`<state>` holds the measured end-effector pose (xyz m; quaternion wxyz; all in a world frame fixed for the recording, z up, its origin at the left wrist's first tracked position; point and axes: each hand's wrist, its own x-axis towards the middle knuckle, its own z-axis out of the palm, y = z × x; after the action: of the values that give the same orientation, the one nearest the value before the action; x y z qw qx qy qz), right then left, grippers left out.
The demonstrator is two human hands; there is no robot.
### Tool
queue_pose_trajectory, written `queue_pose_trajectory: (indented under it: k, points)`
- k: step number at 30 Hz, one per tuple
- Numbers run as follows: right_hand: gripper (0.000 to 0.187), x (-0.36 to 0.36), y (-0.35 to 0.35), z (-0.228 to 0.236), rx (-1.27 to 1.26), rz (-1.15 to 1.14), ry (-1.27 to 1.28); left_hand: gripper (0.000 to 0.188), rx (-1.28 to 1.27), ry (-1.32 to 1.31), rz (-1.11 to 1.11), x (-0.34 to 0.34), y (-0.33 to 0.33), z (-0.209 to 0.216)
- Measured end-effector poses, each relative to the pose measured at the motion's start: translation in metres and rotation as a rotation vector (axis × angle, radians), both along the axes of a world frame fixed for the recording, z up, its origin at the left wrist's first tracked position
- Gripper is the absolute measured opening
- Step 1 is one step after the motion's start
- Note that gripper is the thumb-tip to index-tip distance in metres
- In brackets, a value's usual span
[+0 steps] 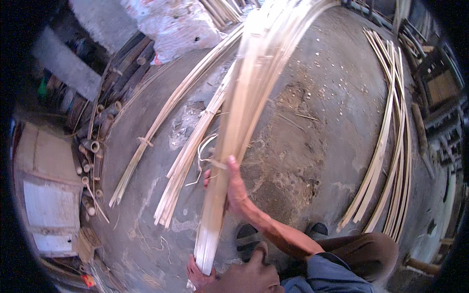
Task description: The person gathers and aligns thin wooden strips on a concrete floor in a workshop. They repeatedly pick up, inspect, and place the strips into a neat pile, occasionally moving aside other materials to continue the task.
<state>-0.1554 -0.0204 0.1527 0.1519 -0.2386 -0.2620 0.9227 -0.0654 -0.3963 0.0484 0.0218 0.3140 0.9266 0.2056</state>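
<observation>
A long bundle of split bamboo strips (220, 146) slants up from my lap, its far end fanned out, bright and blurred. A thin tie (218, 163) goes round it near the middle, with loose curly ends on the left. Just below the tie, my right hand (236, 188) is closed around the bundle, thumb on top and fingertips showing on the left side. My left hand (199, 274) grips the near end of the strips, low in the picture. Part of its fingers is hidden behind the bundle.
Two tied strip bundles lie on the floor at left, one farther (146, 140) and one nearer (188, 156). Loose strips (391, 146) lie at right. Bamboo poles (93, 145) and a pale box (51, 205) line the left side; a white sack (171, 29) stands at the back.
</observation>
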Motion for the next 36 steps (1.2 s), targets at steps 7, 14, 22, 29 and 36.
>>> queue_pose_trajectory:
  k: [7, 14, 22, 29, 36]
  points:
    - [0.056, -0.060, 0.000, 0.027, 0.170, -0.043, 0.078, 0.096, 0.053, -0.069, 0.185, -0.014, -0.048, -0.047]
    - [0.087, -0.152, 0.044, -0.023, 0.924, 0.098, -0.028, 0.084, -0.007, -0.459, 0.216, -0.166, 0.016, 0.109]
    - [0.037, -0.077, 0.078, -0.068, 1.446, 0.080, -0.114, 0.069, -0.327, 0.229, 0.266, -0.381, -0.008, 0.065]
    - [0.026, 0.003, 0.142, -0.088, 1.379, 0.195, -0.547, 0.081, -0.240, 0.215, -0.078, -0.329, 0.156, -0.037]
    - [0.059, -0.041, 0.069, -0.148, 1.786, 0.090, -0.446, 0.086, -0.393, -0.046, 0.117, -0.334, 0.190, -0.020]
